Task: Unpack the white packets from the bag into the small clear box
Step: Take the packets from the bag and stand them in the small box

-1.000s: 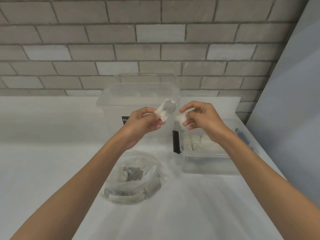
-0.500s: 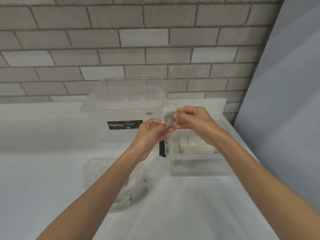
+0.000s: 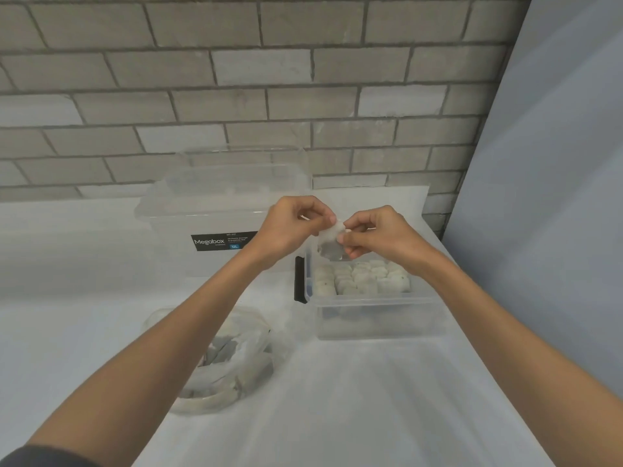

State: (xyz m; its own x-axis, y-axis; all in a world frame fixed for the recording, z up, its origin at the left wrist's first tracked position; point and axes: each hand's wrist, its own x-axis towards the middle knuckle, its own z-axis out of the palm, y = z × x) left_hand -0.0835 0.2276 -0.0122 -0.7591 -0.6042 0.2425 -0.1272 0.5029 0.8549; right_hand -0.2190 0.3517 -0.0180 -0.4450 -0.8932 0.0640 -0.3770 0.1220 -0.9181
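Both hands hold one white packet (image 3: 329, 243) in the air, just above the back left corner of the small clear box (image 3: 377, 318). My left hand (image 3: 290, 227) pinches its top edge with thumb and fingertips. My right hand (image 3: 377, 234) pinches its right side. Rows of white packets (image 3: 362, 277) fill the box. The clear plastic bag (image 3: 229, 358) lies on the table at the front left, under my left forearm, with several packets still inside.
A large clear Megabox tub (image 3: 215, 210) stands behind the bag against the brick wall. A black clip (image 3: 299, 279) sits on the small box's left side. A grey panel (image 3: 556, 197) bounds the white table (image 3: 354, 399) on the right.
Two packets held apart a second ago have come together into one bundle between both hands. The hands have closed in and now sit over the small box's back left corner.
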